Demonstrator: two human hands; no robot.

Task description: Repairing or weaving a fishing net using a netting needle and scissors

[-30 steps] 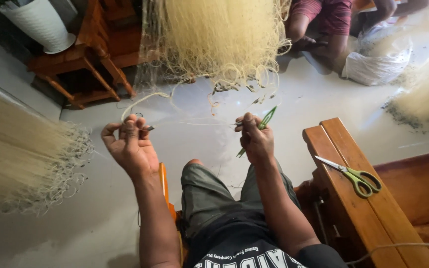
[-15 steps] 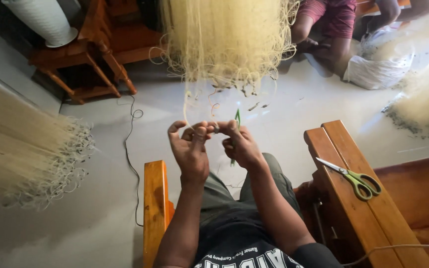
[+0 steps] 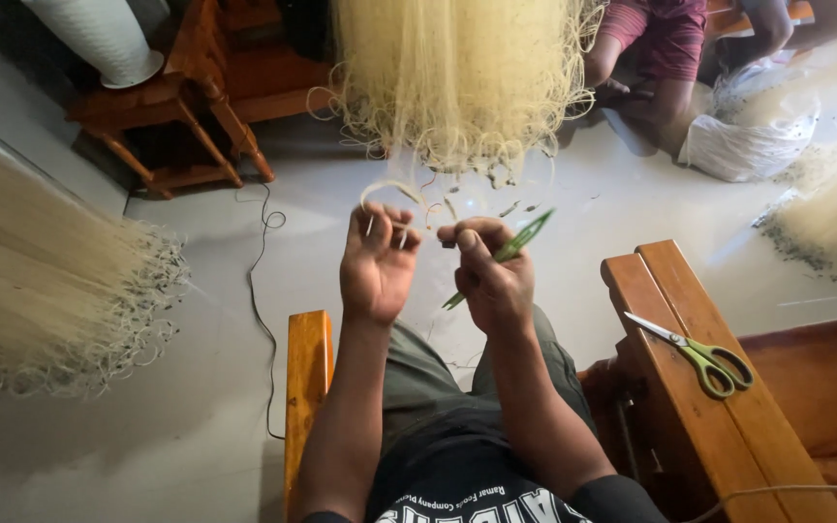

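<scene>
Above the hands, the pale net (image 3: pixel 462 82) is cut off. Thin line (image 3: pixel 394 189) is pinched in the half-closed left hand (image 3: pixel 378 263). A green needle (image 3: pixel 506 254) is gripped in the closed right hand (image 3: pixel 491 276). Scissors (image 3: pixel 699 353) lie well right.

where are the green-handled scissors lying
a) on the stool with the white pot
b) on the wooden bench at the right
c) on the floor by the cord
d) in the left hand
b, the scissors lie flat on the wooden bench at the right, apart from both hands.
</scene>
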